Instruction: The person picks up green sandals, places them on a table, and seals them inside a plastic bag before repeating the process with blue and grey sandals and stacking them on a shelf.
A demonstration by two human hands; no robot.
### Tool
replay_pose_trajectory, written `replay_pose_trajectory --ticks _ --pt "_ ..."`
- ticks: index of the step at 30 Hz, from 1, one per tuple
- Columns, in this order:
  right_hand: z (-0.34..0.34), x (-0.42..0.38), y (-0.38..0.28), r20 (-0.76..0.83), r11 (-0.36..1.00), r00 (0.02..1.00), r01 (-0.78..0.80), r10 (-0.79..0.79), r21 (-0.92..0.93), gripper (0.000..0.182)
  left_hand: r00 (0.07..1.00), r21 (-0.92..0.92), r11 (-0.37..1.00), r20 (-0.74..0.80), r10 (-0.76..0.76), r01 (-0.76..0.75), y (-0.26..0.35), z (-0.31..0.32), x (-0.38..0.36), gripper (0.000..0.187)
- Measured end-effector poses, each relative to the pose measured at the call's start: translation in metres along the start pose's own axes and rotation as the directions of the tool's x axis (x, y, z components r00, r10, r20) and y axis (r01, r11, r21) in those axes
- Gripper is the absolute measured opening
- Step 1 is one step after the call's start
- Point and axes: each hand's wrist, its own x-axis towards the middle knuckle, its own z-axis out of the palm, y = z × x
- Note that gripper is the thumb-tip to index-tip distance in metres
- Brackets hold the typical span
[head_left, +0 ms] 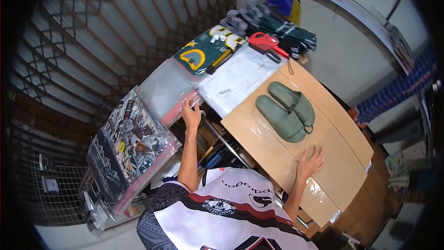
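My right hand (311, 163) lies with fingers spread on a sheet of brown cardboard (333, 143). Just beyond it, a pair of olive-green slide sandals (283, 119) rests on the cardboard. My left hand (191, 115) reaches to the red-edged side of a stack of clear plastic bags (166, 85). Its fingertips touch that edge, bent slightly and a little apart. To its left lies a plastic-wrapped printed garment (136, 134) in black, grey and tan. White plastic packaging (240, 76) sits between the bags and the cardboard.
At the far end are a green and yellow packaged garment (196, 58), a red-and-black tool (266, 42) and a pile of folded clothes (282, 25). A metal folding gate (106, 32) stands on the left. A metal bar (226, 143) crosses the gap between the surfaces.
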Motion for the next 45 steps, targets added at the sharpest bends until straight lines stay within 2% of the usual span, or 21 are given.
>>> replay_pose_trajectory --ticks 1,4,8,11,14,20,26,29,32,33,36,37,40,41,44,45 --pt "-0.001 0.0 -0.001 -0.003 1.0 1.0 -0.003 0.003 -0.004 0.05 0.998 0.0 0.998 -0.005 -0.067 0.067 -0.009 -0.003 0.004 0.032" --pt "0.001 -0.001 -0.003 -0.02 1.0 1.0 -0.003 0.003 -0.016 0.048 0.988 0.171 0.98 -0.132 -0.084 0.106 -0.022 -0.008 0.015 0.033" --pt "0.004 -0.001 -0.004 -0.042 1.0 0.999 -0.001 0.0 -0.027 0.046 0.964 0.322 0.919 -0.207 -0.166 0.227 -0.041 -0.007 0.03 0.037" --pt "0.005 -0.001 -0.005 -0.039 0.999 0.999 -0.013 0.012 -0.04 0.046 0.954 0.359 0.888 -0.186 -0.234 0.287 -0.067 -0.001 0.039 0.041" --pt "0.005 0.0 -0.005 -0.033 1.0 0.999 -0.008 0.007 -0.026 0.046 0.936 0.318 0.882 -0.168 -0.309 0.348 -0.089 0.005 0.043 0.039" --pt "0.004 -0.001 -0.009 -0.033 1.0 0.999 -0.017 0.016 -0.026 0.045 0.936 0.302 0.886 -0.13 -0.326 0.351 -0.119 0.009 0.045 0.027" --pt "0.006 0.0 -0.006 -0.049 1.0 0.999 -0.005 0.004 -0.005 0.044 0.876 0.113 0.891 -0.274 -0.397 0.439 -0.101 0.002 0.052 0.018" --pt "0.002 -0.001 -0.011 -0.086 1.0 0.996 0.015 -0.014 0.002 0.044 0.834 0.072 0.922 -0.458 -0.309 0.381 -0.09 0.004 0.056 0.016" --pt "0.002 -0.001 -0.011 -0.085 1.0 0.996 0.009 -0.009 0.0 0.044 0.853 -0.045 0.974 -0.475 -0.217 0.222 -0.068 0.001 0.057 0.017" --pt "0.002 -0.001 -0.011 -0.087 1.0 0.996 0.013 -0.013 -0.002 0.043 0.88 -0.067 0.987 -0.445 -0.163 0.149 -0.05 -0.002 0.054 0.017" --pt "0.005 0.0 -0.006 -0.083 1.0 0.996 0.016 -0.017 -0.003 0.044 0.953 -0.153 0.987 -0.288 -0.094 0.051 0.011 -0.007 0.045 0.018" --pt "0.006 0.0 -0.005 -0.075 1.0 0.997 0.012 -0.012 -0.004 0.045 0.976 -0.235 0.972 -0.204 -0.074 0.024 0.026 -0.006 0.041 0.017" --pt "0.005 0.0 -0.002 -0.092 0.999 0.996 0.003 0.0 0.032 0.045 0.992 -0.252 0.961 -0.081 0.092 -0.11 0.093 -0.008 0.021 0.02" --pt "0.004 0.0 -0.002 -0.106 0.999 0.994 0.0 0.006 0.05 0.045 0.994 -0.273 0.956 -0.02 0.106 -0.108 0.115 -0.01 0.011 0.019" --pt "0.01 0.002 0.017 -0.11 0.973 0.993 -0.015 0.041 0.231 0.05 0.963 -0.364 0.919 0.156 0.218 -0.149 0.194 -0.02 -0.025 0.018" --pt "0.002 0.003 0.016 -0.077 0.929 0.993 -0.056 0.09 0.365 0.053 0.946 -0.417 0.892 0.183 0.268 -0.172 0.217 -0.019 -0.04 0.014"
